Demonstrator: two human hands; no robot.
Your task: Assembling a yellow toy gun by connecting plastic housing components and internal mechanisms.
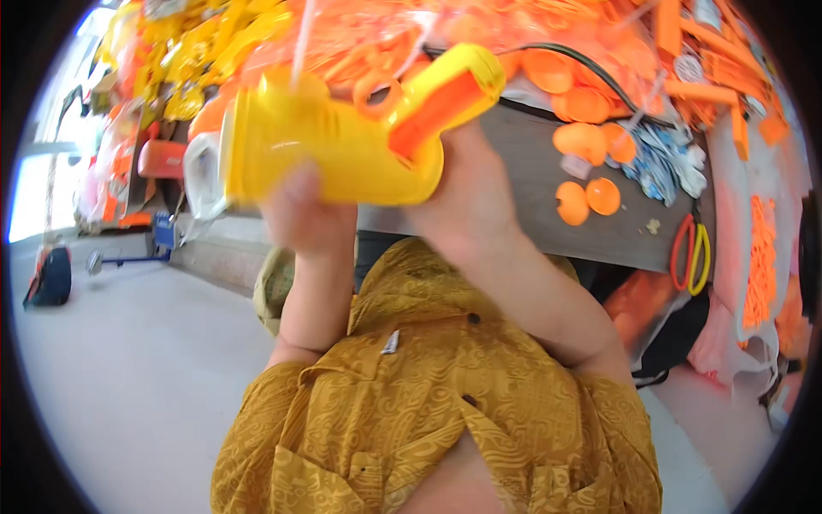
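Note:
A large, rounded yellow plastic housing (342,154) is held up above the near edge of the table, somewhat blurred. A yellow arm with an orange inner face (441,103) sticks up from its right end. My left hand (304,210) grips the housing's underside toward the left, its thumb against the front wall. Around the right end, below the arm, my right hand (471,188) is closed; the housing hides most of its fingers. Just above the housing shows an orange ring-shaped part (377,92); I cannot tell whether it touches the housing.
Orange plastic parts (548,26) are heaped along the back, with yellow parts (184,64) at the far left. Round orange pieces (585,141) and a blue-white crumpled cloth (659,167) lie on the grey table (535,163). Red-and-yellow-handled scissors (692,253) hang over its right edge. A dark cable arcs behind.

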